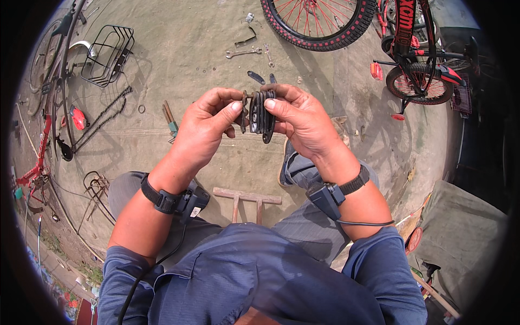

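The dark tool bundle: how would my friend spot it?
From the blue shirt, look up to the left hand and right hand. The dark tool bundle is between them, its pieces stacked side by side, unlike loose wrenches on the ground.

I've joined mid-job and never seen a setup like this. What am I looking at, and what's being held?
There's no machine here: these are a person's bare hands. The single picture comes from a wide fisheye camera on their head, looking down, so straight edges bend near the rim. The left hand and right hand together hold a dark stacked metal piece, perhaps a folding tool. On the ground beyond lie two wrenches; farther left is a black wire basket. A black-and-red bicycle is at upper right.
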`<state>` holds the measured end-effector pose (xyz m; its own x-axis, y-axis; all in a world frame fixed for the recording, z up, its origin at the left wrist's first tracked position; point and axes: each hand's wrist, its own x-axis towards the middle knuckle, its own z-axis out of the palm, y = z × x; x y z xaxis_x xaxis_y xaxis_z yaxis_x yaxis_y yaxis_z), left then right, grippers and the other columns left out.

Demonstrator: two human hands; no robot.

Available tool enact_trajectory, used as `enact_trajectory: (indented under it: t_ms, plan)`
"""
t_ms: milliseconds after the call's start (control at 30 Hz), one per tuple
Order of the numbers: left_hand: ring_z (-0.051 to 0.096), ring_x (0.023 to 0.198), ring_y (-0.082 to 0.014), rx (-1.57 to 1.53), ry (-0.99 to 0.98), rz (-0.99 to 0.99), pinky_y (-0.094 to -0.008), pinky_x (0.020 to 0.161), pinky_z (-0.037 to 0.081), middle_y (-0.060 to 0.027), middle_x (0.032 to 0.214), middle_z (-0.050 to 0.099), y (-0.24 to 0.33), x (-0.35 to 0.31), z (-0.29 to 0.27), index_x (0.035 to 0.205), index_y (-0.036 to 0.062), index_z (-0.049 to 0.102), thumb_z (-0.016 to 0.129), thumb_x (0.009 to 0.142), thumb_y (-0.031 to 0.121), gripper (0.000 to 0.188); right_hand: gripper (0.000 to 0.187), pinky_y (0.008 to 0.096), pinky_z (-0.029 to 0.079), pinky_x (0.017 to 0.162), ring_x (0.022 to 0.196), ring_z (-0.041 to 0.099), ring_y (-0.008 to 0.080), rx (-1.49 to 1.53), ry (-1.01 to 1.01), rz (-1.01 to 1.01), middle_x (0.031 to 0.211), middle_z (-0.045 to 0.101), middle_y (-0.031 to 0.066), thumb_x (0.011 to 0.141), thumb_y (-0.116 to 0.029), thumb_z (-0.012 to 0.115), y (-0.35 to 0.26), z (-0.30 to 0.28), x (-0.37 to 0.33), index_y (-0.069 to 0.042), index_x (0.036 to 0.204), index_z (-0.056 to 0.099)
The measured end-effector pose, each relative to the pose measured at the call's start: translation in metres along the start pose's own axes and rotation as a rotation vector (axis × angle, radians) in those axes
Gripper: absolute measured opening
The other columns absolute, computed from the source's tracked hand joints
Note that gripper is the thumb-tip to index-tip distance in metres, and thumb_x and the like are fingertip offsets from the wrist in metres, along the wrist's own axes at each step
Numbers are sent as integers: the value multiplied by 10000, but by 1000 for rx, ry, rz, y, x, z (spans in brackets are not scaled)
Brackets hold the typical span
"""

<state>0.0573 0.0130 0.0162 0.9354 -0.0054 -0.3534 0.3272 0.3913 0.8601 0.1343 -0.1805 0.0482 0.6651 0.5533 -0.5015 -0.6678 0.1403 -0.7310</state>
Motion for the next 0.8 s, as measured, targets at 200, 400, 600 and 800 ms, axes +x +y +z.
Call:
enact_trajectory:
  t_ms: [200,400,600,800]
  plan:
    - [644,823,-113,-35,-10,-17,-230,620,477,-34,946,661,2,-1,1,1180,37,593,600,982,172,239,235,328,591,805,915,691,154,3,-6,-7,1020,699,43,919,-110,679,-1,1,0,-61,1142,625]
    - [644,809,-107,-62,-31,-42,-233,615,483,-36,946,655,3,-1,1,1180,8,597,587,990,194,266,245,332,588,812,901,695,165,-2,1,13,1017,701,56,922,-131,679,-2,2,-1,-48,1145,620]
    - [657,810,-112,-82,-47,-60,-217,599,472,-27,961,669,3,0,1,1194,29,602,577,996,171,245,258,345,582,825,898,700,179,-17,-13,47,1017,704,68,935,-160,663,-3,0,-1,-35,1156,616]
    - [655,818,-108,-144,-53,-82,-230,624,482,-24,974,670,4,-1,1,1207,27,601,573,999,178,259,261,356,585,821,894,707,200,-10,-9,45,1019,707,86,944,-147,639,-5,1,-2,-14,1167,608]
